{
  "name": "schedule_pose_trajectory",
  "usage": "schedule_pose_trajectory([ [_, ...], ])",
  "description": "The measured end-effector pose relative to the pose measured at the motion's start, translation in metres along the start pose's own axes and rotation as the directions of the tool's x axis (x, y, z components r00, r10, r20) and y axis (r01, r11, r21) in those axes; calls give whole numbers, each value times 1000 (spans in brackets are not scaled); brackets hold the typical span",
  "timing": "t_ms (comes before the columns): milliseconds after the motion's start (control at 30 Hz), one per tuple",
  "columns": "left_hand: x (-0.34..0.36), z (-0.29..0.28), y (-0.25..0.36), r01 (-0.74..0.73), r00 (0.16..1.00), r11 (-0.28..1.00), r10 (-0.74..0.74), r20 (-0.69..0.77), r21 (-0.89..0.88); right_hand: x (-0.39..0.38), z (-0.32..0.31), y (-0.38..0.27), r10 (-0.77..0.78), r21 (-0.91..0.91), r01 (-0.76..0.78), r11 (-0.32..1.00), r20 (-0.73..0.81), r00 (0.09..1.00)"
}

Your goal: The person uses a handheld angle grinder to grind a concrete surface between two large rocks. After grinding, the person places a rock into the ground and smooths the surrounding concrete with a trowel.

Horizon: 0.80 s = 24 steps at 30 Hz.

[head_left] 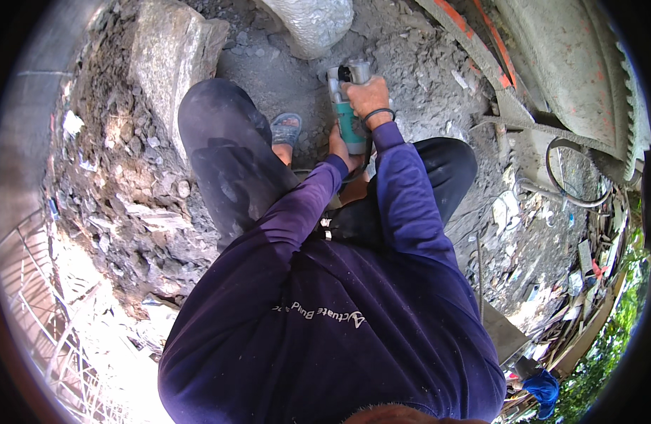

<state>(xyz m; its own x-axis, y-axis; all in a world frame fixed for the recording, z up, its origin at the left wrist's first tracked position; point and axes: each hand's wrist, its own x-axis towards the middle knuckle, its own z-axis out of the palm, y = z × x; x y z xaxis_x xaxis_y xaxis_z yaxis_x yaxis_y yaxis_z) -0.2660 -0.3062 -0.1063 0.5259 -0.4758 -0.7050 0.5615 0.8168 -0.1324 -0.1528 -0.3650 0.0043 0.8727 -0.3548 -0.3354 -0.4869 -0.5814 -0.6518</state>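
Observation:
I hold a teal and grey power tool (350,126) between my knees over the dirt ground. My right hand (368,95) is closed on its upper grey part, near the metal head, with a dark cord or band around the wrist. Lower down, my left hand (339,147) grips the teal body, its fingers partly hidden behind the tool. A sandalled foot (285,131) rests just left of the tool, and a pale, rough lump (304,25) lies beyond it.
A rock slab (159,63) lies at upper left amid rubble. Large grey metal parts (566,63) with red marks and a bent cable (580,201) fill the right. Metal mesh (36,283) runs down the left. Blue cloth (541,389) and scrap lie at lower right.

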Motion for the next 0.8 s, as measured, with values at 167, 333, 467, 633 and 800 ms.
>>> schedule_pose_trajectory([
  [167, 1, -9, 10, 11, 996, 999, -6, -85, 51, -10, 7, 4, 30, 100, -31, 995, 15, 999],
  [333, 6, -20, 15, -31, 981, 999, 38, -190, 38, -11, 19, 11, 57, 34, -55, 998, -53, 997],
  [467, 20, -38, 23, -18, 977, 999, 26, -210, 42, -8, 25, 20, 85, 109, -83, 991, -16, 996],
  [633, 24, -41, 22, -1, 989, 996, 14, -150, 89, 3, 25, 37, 99, 213, -92, 973, -22, 995],
  [800, 17, -8, 20, -105, 991, 986, 115, -75, 128, 17, 3, 5, 142, 209, -144, 967, 23, 990],
])
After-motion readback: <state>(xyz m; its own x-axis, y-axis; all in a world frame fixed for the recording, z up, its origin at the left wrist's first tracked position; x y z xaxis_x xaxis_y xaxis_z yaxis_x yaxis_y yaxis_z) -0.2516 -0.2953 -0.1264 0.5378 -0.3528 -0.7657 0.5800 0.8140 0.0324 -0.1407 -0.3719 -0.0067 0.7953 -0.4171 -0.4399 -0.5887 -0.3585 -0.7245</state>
